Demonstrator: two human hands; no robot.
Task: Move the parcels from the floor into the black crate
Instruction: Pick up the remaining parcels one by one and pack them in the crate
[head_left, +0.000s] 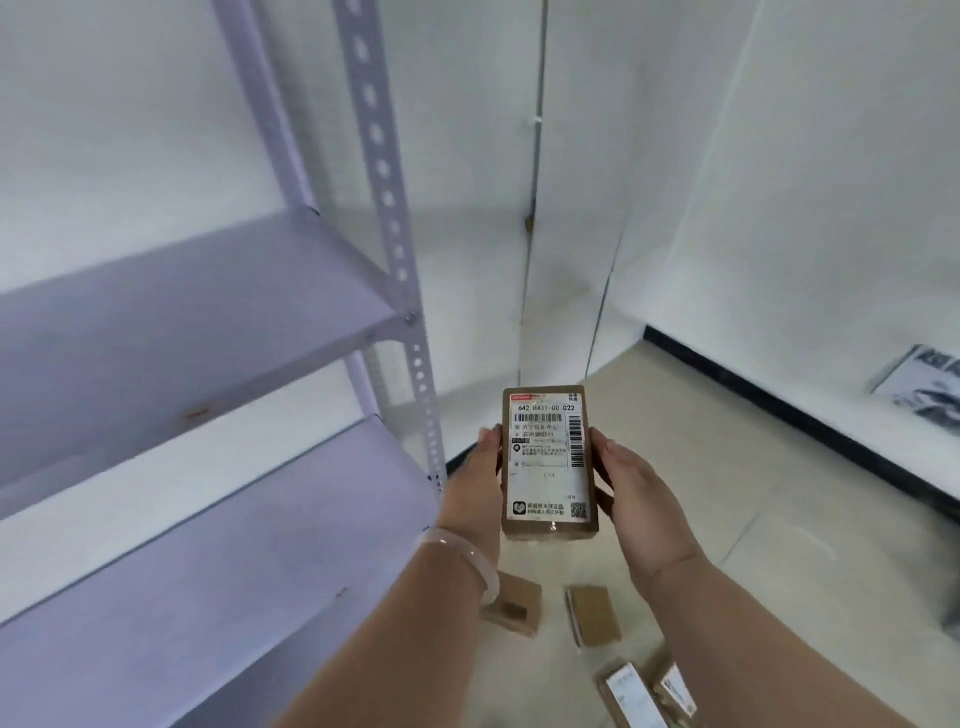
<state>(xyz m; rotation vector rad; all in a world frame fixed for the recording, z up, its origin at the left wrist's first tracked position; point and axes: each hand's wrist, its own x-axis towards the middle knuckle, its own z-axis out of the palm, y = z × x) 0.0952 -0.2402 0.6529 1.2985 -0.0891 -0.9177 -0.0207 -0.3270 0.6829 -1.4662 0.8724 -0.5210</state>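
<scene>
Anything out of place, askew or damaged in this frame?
Nothing looks damaged. The held parcel is intact, with the left hand and right hand gripping its long sides. Several loose parcels lie scattered at mixed angles on the floor below, not stacked. The black crate is not in view.

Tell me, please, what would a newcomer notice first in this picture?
First, the brown parcel with a white shipping label, held up in the centre between the left hand and the right hand, each gripping one long edge. Next, the pale metal shelf rack filling the left side. Below the arms, several more parcels lie on the tiled floor.
</scene>
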